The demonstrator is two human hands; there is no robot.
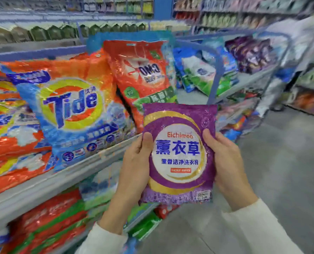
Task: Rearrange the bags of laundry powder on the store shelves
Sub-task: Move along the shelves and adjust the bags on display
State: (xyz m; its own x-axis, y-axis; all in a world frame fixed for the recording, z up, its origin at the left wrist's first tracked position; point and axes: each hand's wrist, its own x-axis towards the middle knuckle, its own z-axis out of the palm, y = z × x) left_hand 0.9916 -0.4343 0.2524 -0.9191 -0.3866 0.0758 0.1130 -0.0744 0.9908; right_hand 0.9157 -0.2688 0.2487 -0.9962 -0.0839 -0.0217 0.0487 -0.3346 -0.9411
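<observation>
A small purple Eichimoo bag of laundry powder (179,154) is held upright in front of the shelves, its label facing me. My left hand (134,169) grips its left edge with the thumb on the front. My right hand (225,162) grips its right edge the same way. On the shelf (75,173) to the left lean large orange and blue Tide bags (68,110). An orange OMO bag (143,70) stands behind the purple bag. Further right lie blue and green bags (202,74) and dark purple bags (251,52).
A lower shelf holds red and green bags (52,217) and a blue and white bag (97,186). The grey aisle floor (280,171) opens to the right. More stocked shelves (310,88) stand at the far right and in the background.
</observation>
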